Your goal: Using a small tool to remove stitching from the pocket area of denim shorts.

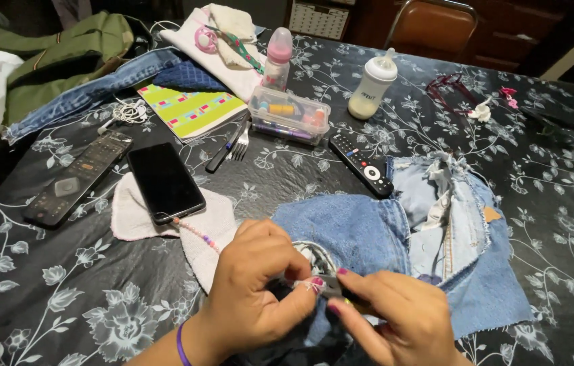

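Head view, looking down at the surface, which is wearing a black cloth with a pale floral print.

I am seeing the left hand curling over the near edge of a piece of blue denim. Its fingers are pinching closed on a small bit of the fabric, with pale thread showing at the pinch. The right hand is meeting it from the right; its thumb and forefinger are pressing together on the same spot, touching the left fingertips. Whether a needle is sitting between them, I cannot tell: too small.

The denim is lying at the near centre-right of the surface, folded open, with a lighter inner lining and frayed edges facing up.

Surroundings I am noting:
- A black phone is resting on a pinkish-white cloth, just left of the left hand, with a beaded string trailing from it.
- A large dark remote is lying further left.
- A small black remote is touching the far edge of the denim.
- A clear sewing box of thread spools is sitting beyond, with a fork beside it.
- Two baby bottles are standing upright at the back: one pink-topped, one white.
- A striped green notebook is lying by folded jeans.
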